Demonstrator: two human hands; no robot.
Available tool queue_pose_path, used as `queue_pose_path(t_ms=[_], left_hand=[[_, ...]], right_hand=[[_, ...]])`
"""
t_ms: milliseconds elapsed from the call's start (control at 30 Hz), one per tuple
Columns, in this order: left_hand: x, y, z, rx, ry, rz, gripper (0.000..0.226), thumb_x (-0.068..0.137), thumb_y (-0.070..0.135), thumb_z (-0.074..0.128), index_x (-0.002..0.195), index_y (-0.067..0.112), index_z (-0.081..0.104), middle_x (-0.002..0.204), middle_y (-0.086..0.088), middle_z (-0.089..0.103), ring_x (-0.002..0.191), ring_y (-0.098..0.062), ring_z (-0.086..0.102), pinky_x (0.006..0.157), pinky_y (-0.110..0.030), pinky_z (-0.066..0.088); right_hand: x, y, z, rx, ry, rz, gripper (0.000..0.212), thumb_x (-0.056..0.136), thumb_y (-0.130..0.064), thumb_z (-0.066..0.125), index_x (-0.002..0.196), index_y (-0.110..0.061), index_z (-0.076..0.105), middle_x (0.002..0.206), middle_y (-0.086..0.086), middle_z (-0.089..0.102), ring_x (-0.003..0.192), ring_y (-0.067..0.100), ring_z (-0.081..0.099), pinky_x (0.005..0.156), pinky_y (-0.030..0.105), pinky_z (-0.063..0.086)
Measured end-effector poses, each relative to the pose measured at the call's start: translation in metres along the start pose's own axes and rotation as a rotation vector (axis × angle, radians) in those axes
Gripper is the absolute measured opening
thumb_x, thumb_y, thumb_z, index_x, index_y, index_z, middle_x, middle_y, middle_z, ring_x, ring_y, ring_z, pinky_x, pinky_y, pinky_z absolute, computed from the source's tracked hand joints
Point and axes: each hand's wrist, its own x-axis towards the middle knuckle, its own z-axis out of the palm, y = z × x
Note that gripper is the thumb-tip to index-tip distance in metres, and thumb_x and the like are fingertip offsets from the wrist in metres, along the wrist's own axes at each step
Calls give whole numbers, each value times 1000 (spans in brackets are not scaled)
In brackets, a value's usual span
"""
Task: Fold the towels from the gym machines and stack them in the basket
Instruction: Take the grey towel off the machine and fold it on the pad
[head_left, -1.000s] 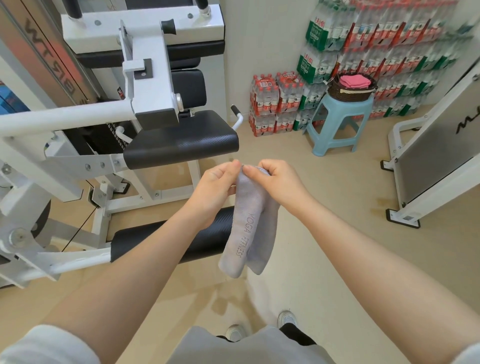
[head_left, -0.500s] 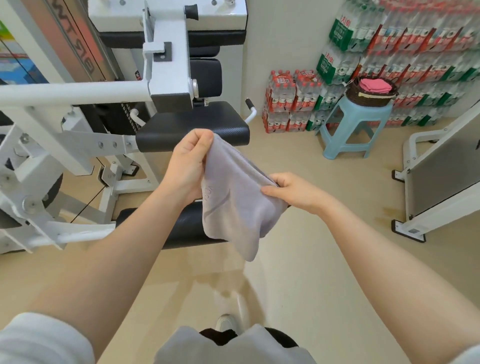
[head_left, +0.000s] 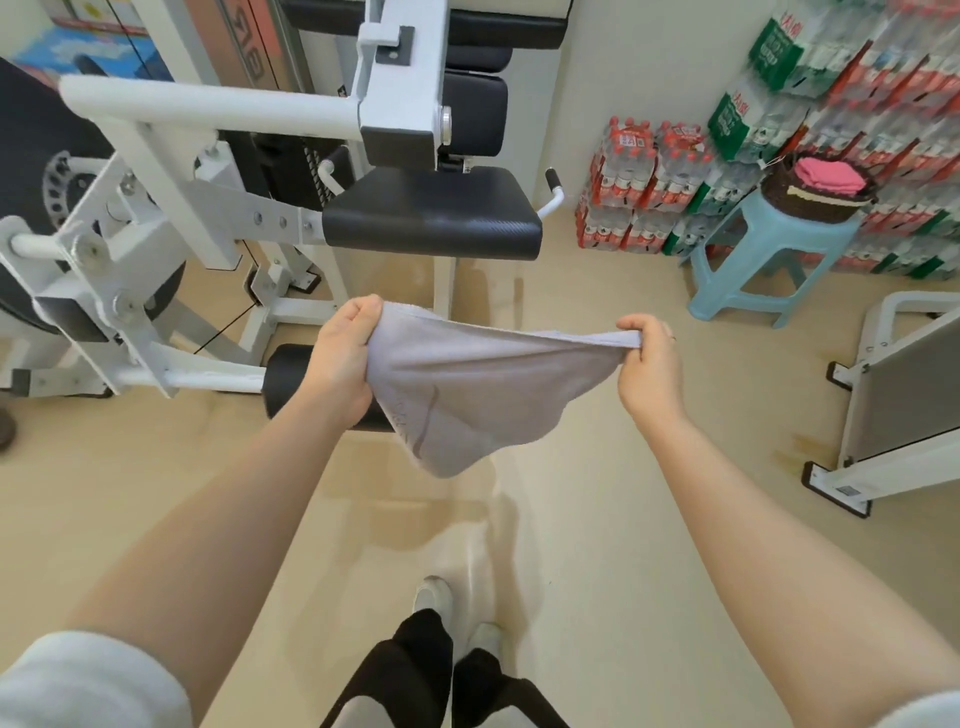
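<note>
Here a grey towel (head_left: 462, 395) hangs stretched in the air between two hands, in front of the white gym machine (head_left: 208, 208) and above the beige floor (head_left: 597, 519). Its top edge runs taut from one hand to the other, and the rest sags below in a loose fold with a rounded bottom; faint dark lettering shows on the lower left part, too small to read. The left hand (head_left: 343, 364) grips the towel's left corner, its fingers curled round the cloth with the thumb on top. The right hand (head_left: 647, 361) pinches the opposite corner, its fingers bent and closed on the edge. Both forearms reach forward from pale sleeves.

Just behind the towel, a black roller pad (head_left: 291, 379) on the machine lies partly hidden by the left hand and the cloth. Beyond that is the machine's black padded seat (head_left: 431, 218), with a black backrest above it.

Well to the right of the machine stands a light blue plastic stool (head_left: 748, 260). A dark woven basket (head_left: 810, 200) sits on top of it and holds a folded pink towel (head_left: 831, 176). Behind the stool, shrink-wrapped packs of bottled water (head_left: 644, 182) are stacked against the wall. At the right edge stands part of another white-framed machine (head_left: 893, 395). Below the towel, the person's black trousers and pale shoes show.
</note>
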Motion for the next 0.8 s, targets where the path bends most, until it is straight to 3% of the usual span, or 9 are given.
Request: queue_pose_path(t_ms=[67, 167, 333, 400, 467, 567, 633, 733, 800], left_hand=[[-2, -3, -13, 83, 87, -16, 19, 95, 31, 48, 82, 22, 57, 83, 2, 61, 81, -16, 59, 78, -36, 51], [-2, -3, -31, 231, 218, -46, 23, 92, 39, 48, 72, 29, 55, 82, 4, 58, 87, -24, 55, 86, -52, 49], [11, 9, -60, 359, 305, 68, 22, 95, 35, 45, 76, 26, 54, 82, 4, 54, 87, -19, 49, 81, -36, 43], [18, 16, -69, 385, 297, 85, 21, 95, 36, 44, 82, 24, 56, 84, 5, 55, 88, -18, 50, 82, -35, 44], [25, 26, -77, 400, 276, 114, 21, 95, 37, 44, 91, 21, 57, 83, 6, 55, 87, -16, 50, 80, -33, 43], [36, 39, -87, 445, 185, 173, 19, 95, 35, 44, 92, 21, 57, 81, 8, 54, 85, -13, 48, 77, -29, 40], [43, 47, -100, 431, 136, 181, 18, 95, 36, 45, 84, 27, 58, 82, 8, 54, 85, -14, 48, 77, -29, 40], [58, 58, -128, 412, 99, 201, 20, 93, 35, 47, 76, 32, 58, 82, 6, 55, 83, -14, 48, 79, -34, 40], [69, 63, -147, 390, 70, 202, 21, 94, 33, 48, 75, 31, 58, 77, 6, 53, 76, -13, 45, 78, -33, 38]], right_hand=[[-4, -9, 1, 332, -11, 174, 23, 92, -1, 38, 97, -16, 55, 97, 3, 58, 88, 17, 52, 79, 26, 40], [-14, -22, 2, 838, -191, 337, 14, 95, -10, 45, 89, -19, 53, 82, -1, 58, 70, 9, 52, 64, 21, 41], [-27, -32, 0, 1067, -629, 359, 28, 84, -18, 45, 70, -19, 69, 72, -3, 68, 68, 10, 63, 61, 21, 46], [-29, -35, 6, 888, -760, 376, 24, 75, -17, 52, 63, -18, 73, 69, -3, 69, 65, 9, 64, 64, 22, 46], [-26, -41, 18, 451, -786, 265, 14, 62, -14, 57, 54, -18, 67, 60, -4, 63, 60, 10, 58, 63, 23, 40], [-21, -58, 39, -372, -767, -141, 16, 59, -25, 47, 55, -16, 59, 67, 2, 59, 72, 21, 52, 67, 29, 36], [-21, -70, 50, -771, -583, -393, 23, 73, -28, 47, 69, -13, 64, 82, 5, 64, 89, 26, 53, 82, 31, 36], [-22, -89, 59, -857, -320, -538, 27, 87, -35, 48, 86, -15, 66, 96, 2, 65, 102, 24, 53, 108, 39, 25], [-24, -93, 68, -833, -236, -500, 32, 89, -41, 49, 99, -15, 65, 102, 3, 65, 102, 24, 56, 104, 40, 33]])
